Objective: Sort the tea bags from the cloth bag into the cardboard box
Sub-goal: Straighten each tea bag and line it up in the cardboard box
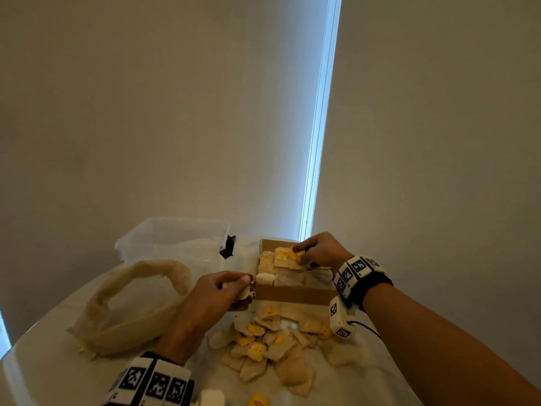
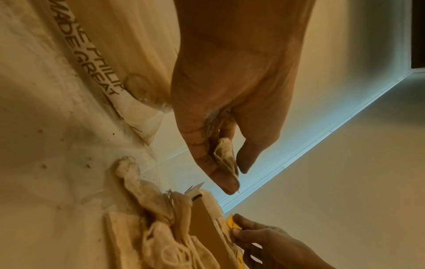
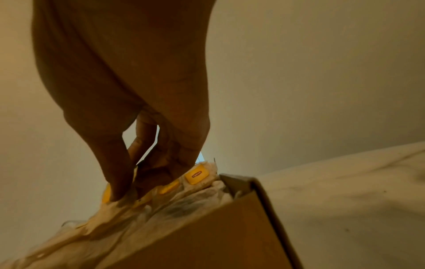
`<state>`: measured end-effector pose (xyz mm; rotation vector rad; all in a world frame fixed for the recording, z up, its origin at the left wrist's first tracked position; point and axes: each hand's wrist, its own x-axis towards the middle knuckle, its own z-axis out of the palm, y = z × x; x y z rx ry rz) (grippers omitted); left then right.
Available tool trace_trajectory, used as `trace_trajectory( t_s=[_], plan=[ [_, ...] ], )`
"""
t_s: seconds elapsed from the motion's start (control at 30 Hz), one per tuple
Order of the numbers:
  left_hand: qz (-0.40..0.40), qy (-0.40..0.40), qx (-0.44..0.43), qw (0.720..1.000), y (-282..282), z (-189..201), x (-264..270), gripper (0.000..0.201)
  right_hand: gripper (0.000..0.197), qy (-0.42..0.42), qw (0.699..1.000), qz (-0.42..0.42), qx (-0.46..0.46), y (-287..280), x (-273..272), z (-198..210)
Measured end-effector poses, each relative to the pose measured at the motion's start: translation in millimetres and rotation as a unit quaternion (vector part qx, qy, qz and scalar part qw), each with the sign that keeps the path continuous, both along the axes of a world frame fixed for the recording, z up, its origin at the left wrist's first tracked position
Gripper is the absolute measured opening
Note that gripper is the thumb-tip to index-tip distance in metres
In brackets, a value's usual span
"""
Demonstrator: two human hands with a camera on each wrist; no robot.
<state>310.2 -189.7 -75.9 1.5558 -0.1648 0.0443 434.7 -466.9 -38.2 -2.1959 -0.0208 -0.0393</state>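
Here the left hand and right hand each pinch a tea bag over the cardboard box.

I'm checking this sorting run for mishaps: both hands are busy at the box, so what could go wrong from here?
1. The left hand pinches its tea bag only lightly between thumb and fingers; it might slip before reaching the cardboard box.
2. The right hand presses among packed bags; strings or yellow tags may snag and lift out.
3. The right forearm hangs over the loose pile and could scatter it.
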Motion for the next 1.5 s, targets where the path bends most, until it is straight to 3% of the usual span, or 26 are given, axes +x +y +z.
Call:
trace_trajectory(
  t_s=[0.2,0.37,0.43,0.53,0.6,0.67,0.73,0.8,0.9,1.2,1.5],
  plan=[
    [0.01,0.009,0.007,1.0,1,-2,5,0.01,0.035,-0.028,0.995,-0.016,-0.093,9,7,-8],
    [0.008,0.009,0.015,1.0,1,-4,7,0.011,0.026,-0.11,0.987,-0.032,-0.108,10,3,-2],
    [0.008,0.016,0.005,1.0,1,-4,8,0.015,0.023,-0.162,0.982,-0.058,-0.082,6,-4,4],
    [-0.01,0.04,-0.026,0.999,-1,-2,8,0.026,0.022,-0.196,0.978,-0.067,0.034,7,-25,9],
    [-0.022,0.066,-0.076,0.995,-3,0,10,0.03,0.022,-0.166,0.981,-0.023,0.095,19,-50,12],
    [-0.023,0.083,-0.12,0.989,-4,2,13,0.032,0.026,-0.065,0.992,0.04,0.103,41,-76,11],
    [-0.022,0.081,-0.114,0.99,-6,4,12,0.034,0.03,0.036,0.99,0.091,0.102,61,-96,5],
    [-0.023,0.074,-0.094,0.993,-8,5,11,0.037,0.039,0.079,0.981,0.131,0.12,75,-106,-4],
    [-0.026,0.065,-0.073,0.995,-9,6,8,0.038,0.046,0.069,0.976,0.126,0.162,87,-108,-14],
    [-0.028,0.023,-0.02,0.999,-1,0,7,0.03,0.025,-0.006,0.964,0.083,0.251,78,-110,-18],
    [-0.038,0.036,0.021,0.998,2,-3,5,0.023,0.019,-0.094,0.975,0.093,0.178,68,-112,-12]
  ],
)
